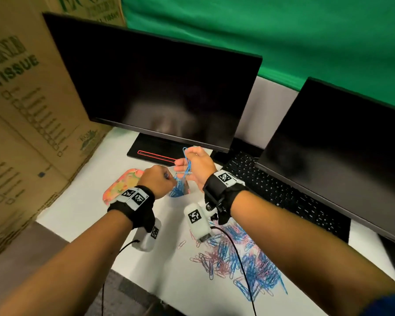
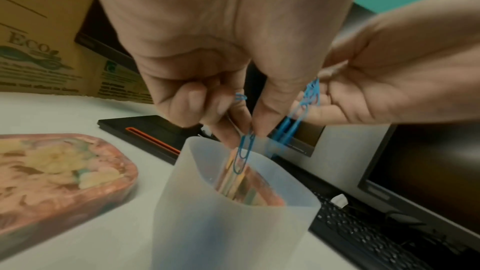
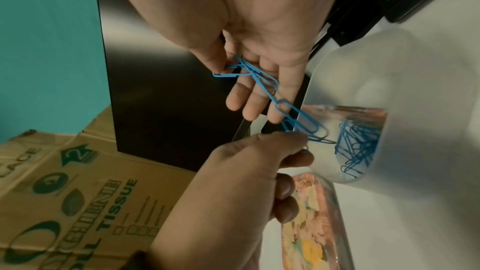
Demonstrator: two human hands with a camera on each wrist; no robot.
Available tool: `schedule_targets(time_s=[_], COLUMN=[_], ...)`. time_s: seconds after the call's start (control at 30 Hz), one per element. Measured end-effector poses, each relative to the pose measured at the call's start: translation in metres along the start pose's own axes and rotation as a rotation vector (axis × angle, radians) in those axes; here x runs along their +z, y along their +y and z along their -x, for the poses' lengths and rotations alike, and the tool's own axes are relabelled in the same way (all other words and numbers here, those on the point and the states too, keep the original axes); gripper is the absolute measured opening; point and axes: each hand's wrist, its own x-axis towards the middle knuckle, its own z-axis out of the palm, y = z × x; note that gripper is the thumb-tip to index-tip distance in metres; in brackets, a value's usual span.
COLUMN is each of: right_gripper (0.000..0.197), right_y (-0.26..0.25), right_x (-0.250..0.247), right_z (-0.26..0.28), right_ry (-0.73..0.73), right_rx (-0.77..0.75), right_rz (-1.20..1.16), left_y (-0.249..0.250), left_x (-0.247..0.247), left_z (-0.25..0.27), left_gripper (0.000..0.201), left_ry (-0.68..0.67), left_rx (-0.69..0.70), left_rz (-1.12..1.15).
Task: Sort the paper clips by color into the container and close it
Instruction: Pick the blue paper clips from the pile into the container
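A translucent white container point(image 2: 233, 223) stands on the desk, with several blue clips point(image 3: 358, 147) inside it. My left hand point(image 2: 246, 128) pinches one blue paper clip point(image 2: 244, 155) just above the container's mouth. My right hand point(image 3: 233, 81) is raised beside it, thumb pinching a tangled bunch of blue clips point(image 3: 262, 81) that hangs down toward the container rim. In the head view both hands point(image 1: 167, 176) point(image 1: 183, 160) meet over the container point(image 1: 179, 192). The container's floral lid point(image 1: 121, 185) lies flat to its left. A loose pile of blue and pink clips point(image 1: 237, 258) is spread near the desk's front.
A large monitor point(image 1: 157, 87) on a black base point(image 1: 155, 151) stands behind the hands, a second monitor point(image 1: 340, 144) and a black keyboard point(image 1: 283, 192) to the right. Cardboard boxes point(image 1: 21, 110) wall off the left side. Camera cables cross the clip pile.
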Motion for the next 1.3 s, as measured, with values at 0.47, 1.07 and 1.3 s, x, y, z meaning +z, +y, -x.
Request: schedule_targets(time_s=[0.47, 1.07, 1.3], right_gripper=[0.019, 0.014, 0.012], right_y=[0.03, 0.122, 0.174], right_x=[0.012, -0.167, -0.198], right_z=[-0.036, 0.079, 0.121], right_ry=[0.097, 0.063, 0.094], right_rx=[-0.062, -0.04, -0.07], right_rz=[0.242, 0.903, 0.893], left_y=[-0.011, 0.014, 0.009], left_x=[0.004, 0.093, 0.137], left_z=[-0.029, 0.045, 0.049], left_gripper=[0.031, 0.015, 0.028], left_ry=[-0.041, -0.348, -0.394], left_rx=[-0.116, 0.333, 0.404], left_rz=[0.085, -0.125, -0.478])
